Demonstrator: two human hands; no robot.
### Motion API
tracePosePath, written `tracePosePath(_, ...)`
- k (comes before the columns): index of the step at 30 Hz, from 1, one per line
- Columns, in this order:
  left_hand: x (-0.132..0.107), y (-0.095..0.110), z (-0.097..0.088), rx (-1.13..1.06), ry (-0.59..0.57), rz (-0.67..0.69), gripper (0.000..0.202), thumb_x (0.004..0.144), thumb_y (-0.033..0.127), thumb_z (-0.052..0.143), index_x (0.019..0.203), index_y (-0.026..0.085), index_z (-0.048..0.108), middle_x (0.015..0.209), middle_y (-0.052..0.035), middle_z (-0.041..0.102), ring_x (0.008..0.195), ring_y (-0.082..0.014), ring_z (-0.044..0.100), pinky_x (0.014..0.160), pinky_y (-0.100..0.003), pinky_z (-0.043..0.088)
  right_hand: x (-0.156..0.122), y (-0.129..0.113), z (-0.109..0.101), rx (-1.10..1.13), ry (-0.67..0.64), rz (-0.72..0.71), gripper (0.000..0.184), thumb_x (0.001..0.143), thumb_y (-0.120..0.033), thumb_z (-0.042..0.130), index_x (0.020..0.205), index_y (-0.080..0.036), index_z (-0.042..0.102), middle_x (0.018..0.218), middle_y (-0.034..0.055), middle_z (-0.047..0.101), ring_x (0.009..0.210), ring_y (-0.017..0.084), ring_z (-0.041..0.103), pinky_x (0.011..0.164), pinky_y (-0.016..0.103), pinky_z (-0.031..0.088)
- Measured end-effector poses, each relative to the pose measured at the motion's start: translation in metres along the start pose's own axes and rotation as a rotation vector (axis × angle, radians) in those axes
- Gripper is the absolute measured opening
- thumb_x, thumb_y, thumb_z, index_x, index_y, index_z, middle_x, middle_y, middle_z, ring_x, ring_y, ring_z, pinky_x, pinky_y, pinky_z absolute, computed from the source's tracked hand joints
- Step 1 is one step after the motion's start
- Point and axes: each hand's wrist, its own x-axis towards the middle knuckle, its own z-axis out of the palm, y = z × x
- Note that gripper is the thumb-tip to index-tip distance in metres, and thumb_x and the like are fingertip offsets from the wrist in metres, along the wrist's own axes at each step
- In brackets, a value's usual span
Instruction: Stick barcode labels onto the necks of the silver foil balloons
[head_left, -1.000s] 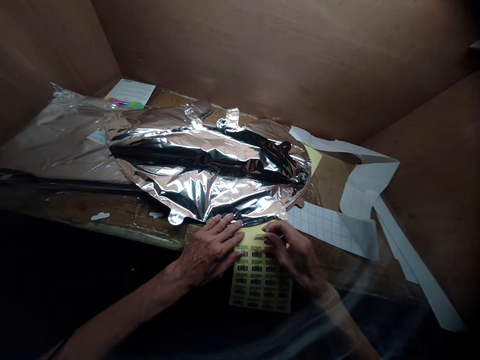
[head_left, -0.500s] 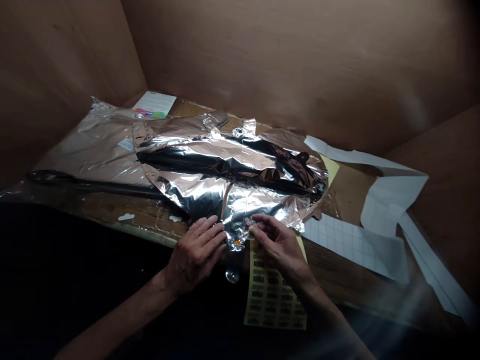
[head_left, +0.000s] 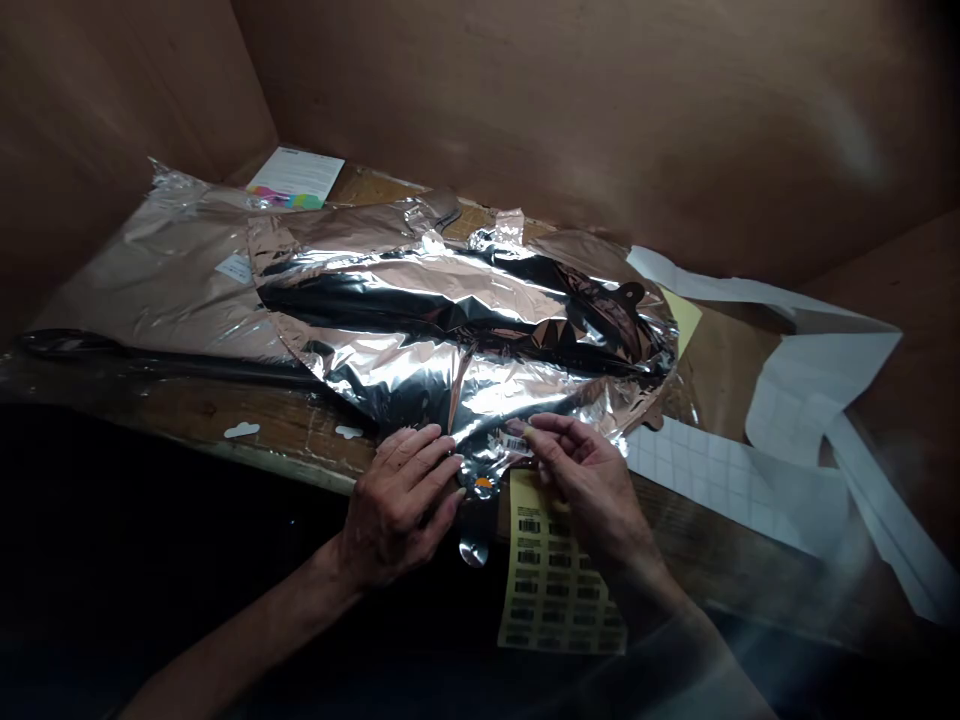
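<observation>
A crumpled rose-gold foil balloon (head_left: 450,340) lies flat on the wooden bench (head_left: 195,405). My left hand (head_left: 397,505) rests on its lower edge, fingers over the foil next to the narrow neck (head_left: 476,520), which hangs past the bench edge. My right hand (head_left: 589,480) pinches a small barcode sticker (head_left: 515,444) between thumb and fingertips, just above the foil. Below that hand lies a yellow sheet of barcode labels (head_left: 559,590), its upper part hidden by my wrist.
A transparent plastic sheet (head_left: 142,270) lies at the left, with a long black strip (head_left: 112,347) along it. White gridded backing paper (head_left: 720,480) sits to the right. A printed card (head_left: 295,178) stands at the back, and brown walls surround the bench.
My hands have moved off the label sheet onto the balloon's lower edge. The neck now hangs over the bench edge, and a barcode sticker shows in my right fingers.
</observation>
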Motion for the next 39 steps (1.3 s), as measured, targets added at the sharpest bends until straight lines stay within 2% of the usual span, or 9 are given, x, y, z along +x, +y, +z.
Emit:
tracePosePath(4, 0.001, 0.001, 0.0, 0.009, 0.003, -0.004, 0.027, 0.084, 0.016, 0.064, 0.111, 0.013, 0.065, 0.117, -0.01, 0.069, 0.118, -0.0269, 0.059, 0.1, -0.048, 0.05, -0.004, 0.002, 0.001, -0.018, -0.019, -0.006, 0.044, 0.068, -0.045, 0.082, 0.096, -0.015, 0.066, 0.073, 0.0007, 0.064, 0.052, 0.006, 0.05, 0.046, 0.016, 0.041)
tracePosePath(10, 0.001, 0.002, 0.0, 0.023, 0.015, -0.002, 0.027, 0.085, 0.016, 0.064, 0.112, 0.014, 0.065, 0.117, -0.0095, 0.07, 0.118, -0.027, 0.059, 0.1, -0.048, 0.051, -0.007, 0.002, 0.018, -0.024, -0.081, -0.009, 0.042, 0.069, -0.044, 0.081, 0.094, -0.014, 0.066, 0.079, 0.0024, 0.065, 0.054, 0.006, 0.051, 0.046, 0.017, 0.043)
tracePosePath(15, 0.0, 0.002, 0.001, 0.019, 0.01, -0.008, 0.027, 0.085, 0.018, 0.063, 0.112, 0.014, 0.065, 0.116, -0.0097, 0.07, 0.117, -0.0272, 0.06, 0.1, -0.048, 0.051, -0.005, 0.003, 0.022, -0.017, -0.042, -0.006, 0.043, 0.068, -0.045, 0.082, 0.093, -0.014, 0.066, 0.073, -0.0002, 0.064, 0.048, 0.004, 0.048, 0.043, 0.016, 0.04)
tracePosePath(20, -0.001, 0.001, 0.002, 0.011, 0.015, -0.019, 0.027, 0.085, 0.018, 0.063, 0.112, 0.015, 0.065, 0.118, -0.0087, 0.069, 0.119, -0.0265, 0.059, 0.101, -0.047, 0.05, -0.004, 0.009, 0.026, -0.015, -0.055, 0.044, 0.046, 0.064, -0.047, 0.083, 0.091, -0.014, 0.065, 0.073, 0.0004, 0.064, 0.049, 0.006, 0.05, 0.044, 0.017, 0.043)
tracePosePath(33, 0.002, 0.003, -0.001, 0.015, -0.016, -0.014, 0.033, 0.084, 0.017, 0.062, 0.116, 0.01, 0.062, 0.118, -0.0104, 0.068, 0.118, -0.0277, 0.057, 0.104, -0.049, 0.047, 0.0, 0.014, 0.027, 0.01, -0.051, 0.039, 0.049, 0.064, -0.047, 0.083, 0.094, -0.015, 0.062, 0.076, 0.001, 0.065, 0.044, 0.004, 0.049, 0.04, 0.016, 0.042)
tracePosePath(39, 0.004, 0.003, -0.001, 0.029, -0.023, -0.013, 0.033, 0.085, 0.018, 0.061, 0.117, 0.01, 0.061, 0.118, -0.0111, 0.068, 0.118, -0.0281, 0.057, 0.104, -0.049, 0.046, 0.0, 0.012, 0.023, 0.008, -0.084, 0.061, 0.047, 0.067, -0.046, 0.081, 0.096, -0.014, 0.063, 0.062, -0.0028, 0.06, 0.041, 0.004, 0.046, 0.038, 0.015, 0.036)
